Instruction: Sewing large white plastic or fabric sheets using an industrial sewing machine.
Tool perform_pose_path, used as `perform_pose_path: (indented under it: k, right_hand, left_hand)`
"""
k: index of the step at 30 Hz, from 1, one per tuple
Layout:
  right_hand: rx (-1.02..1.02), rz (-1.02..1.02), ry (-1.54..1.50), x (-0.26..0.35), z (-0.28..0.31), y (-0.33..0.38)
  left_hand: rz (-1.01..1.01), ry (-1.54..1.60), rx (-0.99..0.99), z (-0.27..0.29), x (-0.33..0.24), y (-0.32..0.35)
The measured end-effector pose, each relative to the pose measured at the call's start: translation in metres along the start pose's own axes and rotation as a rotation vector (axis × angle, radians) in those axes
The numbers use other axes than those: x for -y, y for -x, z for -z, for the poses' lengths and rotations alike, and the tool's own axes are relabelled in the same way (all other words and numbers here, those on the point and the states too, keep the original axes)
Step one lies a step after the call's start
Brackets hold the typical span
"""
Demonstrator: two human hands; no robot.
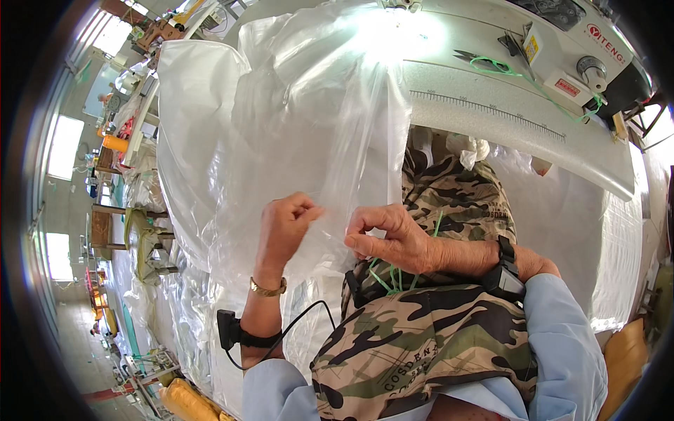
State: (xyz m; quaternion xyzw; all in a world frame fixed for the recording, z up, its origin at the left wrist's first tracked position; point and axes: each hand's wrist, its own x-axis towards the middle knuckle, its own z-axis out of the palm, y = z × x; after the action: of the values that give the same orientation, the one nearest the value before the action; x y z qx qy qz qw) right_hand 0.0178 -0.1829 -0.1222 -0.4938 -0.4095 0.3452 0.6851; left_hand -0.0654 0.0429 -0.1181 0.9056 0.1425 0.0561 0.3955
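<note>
A large sheet of clear plastic film [295,119] hangs in front of me, from the sewing table down to my lap. My left hand [284,228] pinches its lower edge with thumb and fingers closed. My right hand [390,238] pinches the same edge a little to the right, fingers curled. The two hands are close together, a few centimetres apart. A camouflage-patterned cloth [421,330] lies over my lap beneath the hands. Both wrists carry black strapped devices, and the left wrist also has a gold watch.
A white industrial sewing machine [562,42] stands on the pale table [505,126] at the upper right, with scissors and a green cord on it. More clear plastic is piled at the left [175,295]. Benches and orange objects line the far left aisle.
</note>
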Motion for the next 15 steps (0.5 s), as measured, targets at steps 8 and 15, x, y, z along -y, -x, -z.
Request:
perform_pose_path:
  k: [8, 15]
  right_hand:
    - [-0.072, 0.218, 0.282, -0.007, -0.002, -0.002]
    - [-0.007, 0.367, 0.696, 0.0, 0.0, -0.005]
  left_hand:
    - [-0.565, -0.582, -0.286, -0.011, -0.052, -0.015]
    - [0.079, 0.451, 0.22, -0.013, -0.076, -0.021]
